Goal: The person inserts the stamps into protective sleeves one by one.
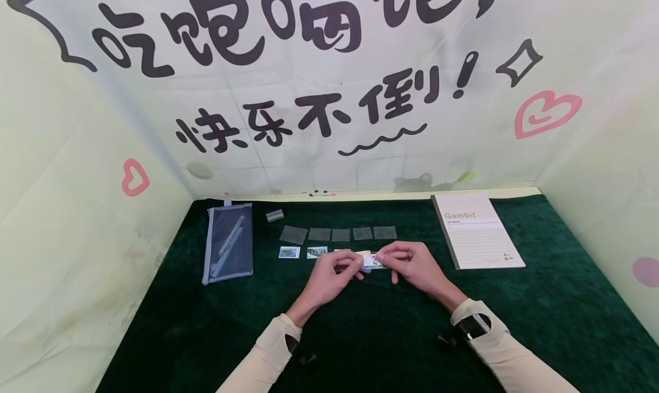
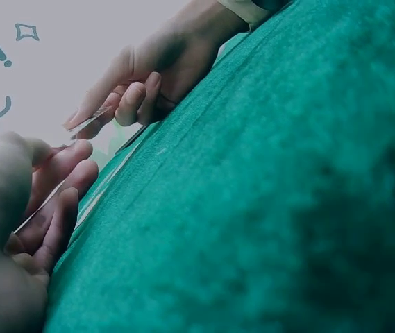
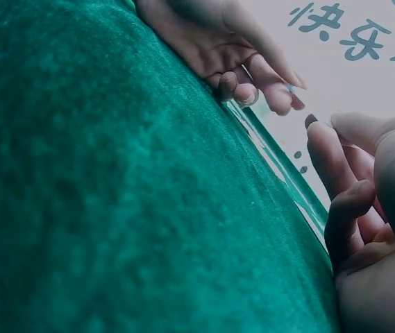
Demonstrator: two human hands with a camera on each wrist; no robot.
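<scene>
Over the dark green cloth (image 1: 360, 336), my left hand (image 1: 332, 276) and right hand (image 1: 417, 264) meet, fingertips close together. Between them is a small colourful picture card (image 1: 369, 260), pinched by thumb and fingers from both sides. Whether it is one card or more than one, I cannot tell. In the left wrist view, a thin card edge (image 2: 88, 123) sticks out from the right hand's fingertips. Two small picture cards lie left of the hands, one with a blue border (image 1: 289, 253) and one greyish (image 1: 317, 253). Others in that row are partly covered by the hands.
Behind the cards runs a row of several small clear sheets (image 1: 320, 234). A zip pouch (image 1: 247, 261) with pens lies at the left, a small striped block (image 1: 275, 215) near it. At the right is a notebook (image 1: 481, 235). Printed cloth walls (image 1: 329, 170) enclose the table.
</scene>
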